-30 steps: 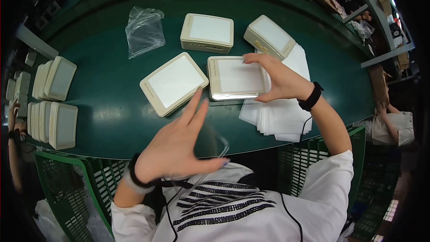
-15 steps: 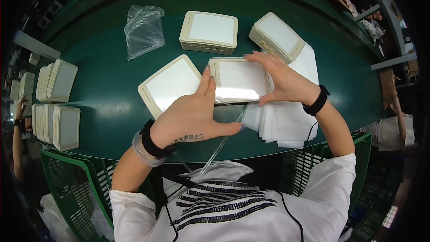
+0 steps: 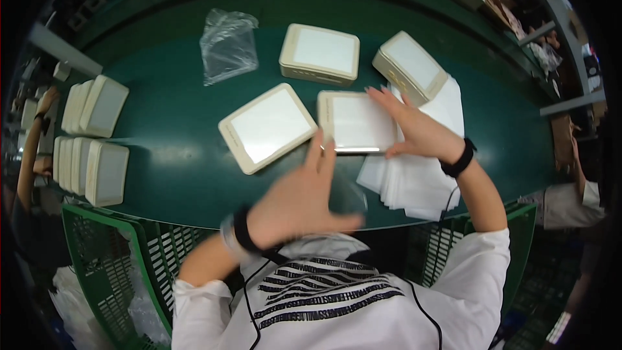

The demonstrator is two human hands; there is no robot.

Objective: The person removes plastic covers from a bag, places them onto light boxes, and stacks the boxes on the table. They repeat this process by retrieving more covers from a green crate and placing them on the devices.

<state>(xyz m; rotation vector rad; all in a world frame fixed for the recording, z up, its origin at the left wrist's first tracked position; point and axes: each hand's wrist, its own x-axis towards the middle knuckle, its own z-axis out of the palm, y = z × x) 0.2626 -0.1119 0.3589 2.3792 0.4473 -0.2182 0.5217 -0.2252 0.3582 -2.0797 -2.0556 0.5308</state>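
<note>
Cream box (image 3: 358, 120) sits centre, right end partly hidden by right hand (image 3: 427, 135), half-curled, gripping it. Left hand (image 3: 301, 204) blurred, spread, can't tell if holding anything; nearer the body than before.

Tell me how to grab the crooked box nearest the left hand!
I'd take the crooked box by its long sides near the left end, coming from the left: those sides look straight, nothing crowds that end, and its right corner sits close to the neighbouring box.
</note>
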